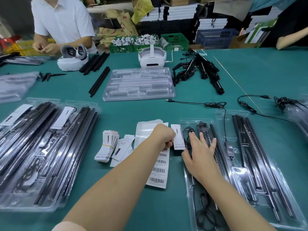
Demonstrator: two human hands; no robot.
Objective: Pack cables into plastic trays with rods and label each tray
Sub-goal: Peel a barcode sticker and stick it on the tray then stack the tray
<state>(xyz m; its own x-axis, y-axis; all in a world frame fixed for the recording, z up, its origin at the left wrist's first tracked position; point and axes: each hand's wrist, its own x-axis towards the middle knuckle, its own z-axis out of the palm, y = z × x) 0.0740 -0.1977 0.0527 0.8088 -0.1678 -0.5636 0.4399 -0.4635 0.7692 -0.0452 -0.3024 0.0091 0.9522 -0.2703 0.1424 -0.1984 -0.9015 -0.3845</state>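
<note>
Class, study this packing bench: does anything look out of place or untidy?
Yes. A loose black cable lies across the green table beside no tray. Some label cards lie fanned askew next to the banded stack, not squared up.

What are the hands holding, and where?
The left hand pinches the white label card at its left edge. The right hand holds nothing; its straight fingers rest flat on the packed tray.

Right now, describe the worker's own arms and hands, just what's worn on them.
Both forearms are bare to the frame's bottom edge, with no sleeves in view. The left hand and right hand wear no gloves, and no rings, watch or wristband show.
</note>
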